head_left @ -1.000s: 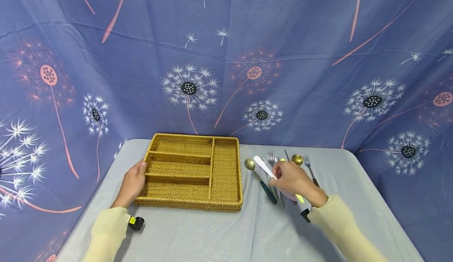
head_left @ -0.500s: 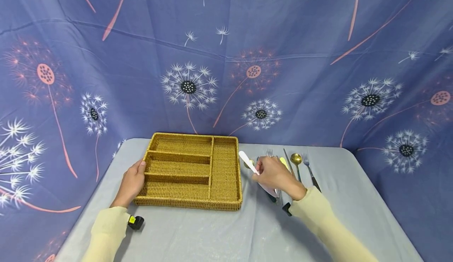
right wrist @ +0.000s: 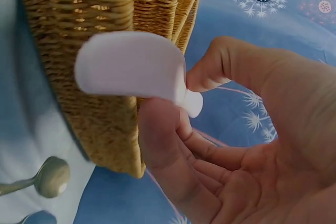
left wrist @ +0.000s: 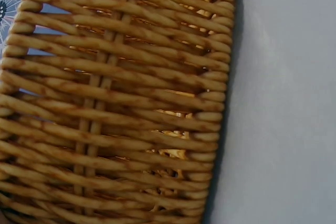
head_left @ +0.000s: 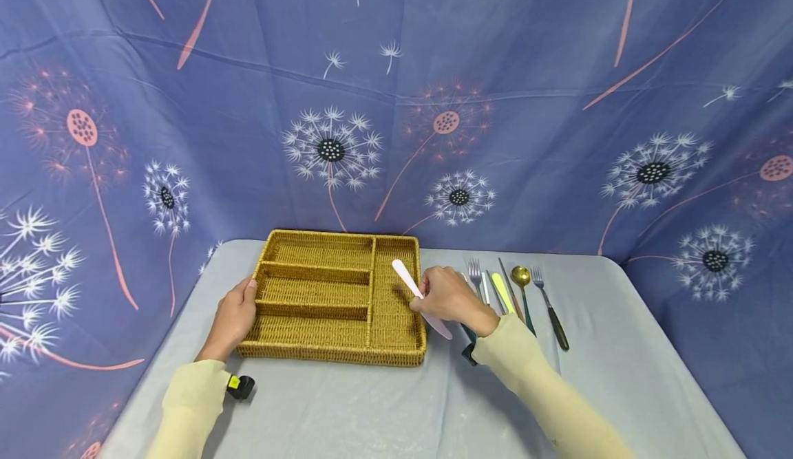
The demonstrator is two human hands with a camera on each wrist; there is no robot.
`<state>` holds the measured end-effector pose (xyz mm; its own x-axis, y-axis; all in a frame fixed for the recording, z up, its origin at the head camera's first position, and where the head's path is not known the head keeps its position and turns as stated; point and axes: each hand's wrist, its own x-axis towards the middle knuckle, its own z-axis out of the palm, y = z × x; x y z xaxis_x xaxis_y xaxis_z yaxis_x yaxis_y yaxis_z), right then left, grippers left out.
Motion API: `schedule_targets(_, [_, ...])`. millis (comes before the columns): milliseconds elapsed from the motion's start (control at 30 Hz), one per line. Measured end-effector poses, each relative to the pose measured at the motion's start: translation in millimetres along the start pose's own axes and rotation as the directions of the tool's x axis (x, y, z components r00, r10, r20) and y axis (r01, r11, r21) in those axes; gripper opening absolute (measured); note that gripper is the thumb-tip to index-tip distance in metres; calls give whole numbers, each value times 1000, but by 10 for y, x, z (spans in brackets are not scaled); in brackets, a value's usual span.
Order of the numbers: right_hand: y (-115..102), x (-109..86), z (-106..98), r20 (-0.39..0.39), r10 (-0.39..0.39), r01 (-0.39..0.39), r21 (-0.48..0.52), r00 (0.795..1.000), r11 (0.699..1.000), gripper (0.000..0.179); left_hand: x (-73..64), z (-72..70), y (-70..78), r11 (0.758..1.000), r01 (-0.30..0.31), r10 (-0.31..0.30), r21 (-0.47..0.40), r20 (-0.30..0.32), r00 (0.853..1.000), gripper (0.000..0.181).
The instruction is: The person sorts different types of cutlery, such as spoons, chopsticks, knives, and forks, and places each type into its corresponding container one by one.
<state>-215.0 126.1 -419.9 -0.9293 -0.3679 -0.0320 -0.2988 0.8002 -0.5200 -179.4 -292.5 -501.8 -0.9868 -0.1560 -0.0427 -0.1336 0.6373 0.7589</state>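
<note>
A woven tan cutlery tray (head_left: 322,359) with several compartments lies on the grey table. My left hand (head_left: 234,318) rests against its left wall; the left wrist view shows only that wicker wall (left wrist: 121,103) close up. My right hand (head_left: 447,297) pinches a white and pink plastic knife (head_left: 409,284) and holds it above the tray's right long compartment, blade pointing up and away. In the right wrist view the knife (right wrist: 131,72) sits between thumb and fingers beside the wicker tray (right wrist: 94,51).
Right of the tray lies a row of cutlery: a silver fork (head_left: 476,274), a yellow-green knife (head_left: 503,292), a gold spoon (head_left: 520,277) and a dark-handled fork (head_left: 548,304). A dandelion-print blue cloth hangs behind the table.
My right hand has lifted the white knife from the cutlery row and carried it left, until it is over the tray's right compartment. The left hand has stayed on the tray.
</note>
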Motion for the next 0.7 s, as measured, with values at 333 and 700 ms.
schedule_targets(333, [-146,199,123,38,16,-18,33,999,999,37,14,10,7,1000,-2,2,2,-2,1000,64])
schedule_targets(700, [-233,340,180,23,21,-22,66,1000,998,40,9,3,7,1000,-7,7,-4,-1,1000,66])
